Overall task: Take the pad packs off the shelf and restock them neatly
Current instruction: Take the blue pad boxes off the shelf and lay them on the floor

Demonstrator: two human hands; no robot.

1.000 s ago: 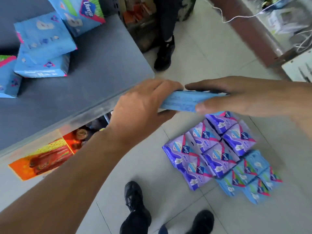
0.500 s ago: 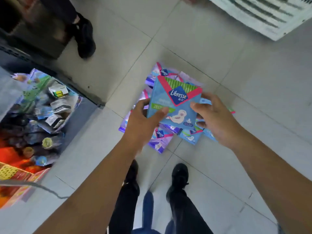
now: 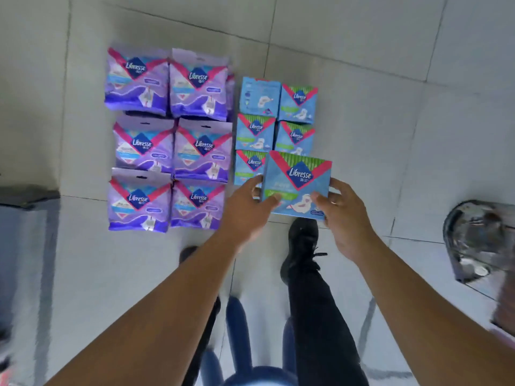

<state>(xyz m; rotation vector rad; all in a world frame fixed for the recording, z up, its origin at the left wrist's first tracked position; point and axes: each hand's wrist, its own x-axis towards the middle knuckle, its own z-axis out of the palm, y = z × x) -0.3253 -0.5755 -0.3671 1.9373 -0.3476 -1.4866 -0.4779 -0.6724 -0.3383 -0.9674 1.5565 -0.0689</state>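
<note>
Lowered since half a second before, the blue pad pack hung just above the floor, over the empty near-right slot of the blue group. Fingers of the left hand curled round its left edge, thumb on the front; the right hand pinched its lower right corner. Beyond the fingers, five blue packs lay in two neat columns, one face-down, beside six purple packs in a tidy grid. By the look of it, unloading was well along; returning everything to the shelf remained.
</note>
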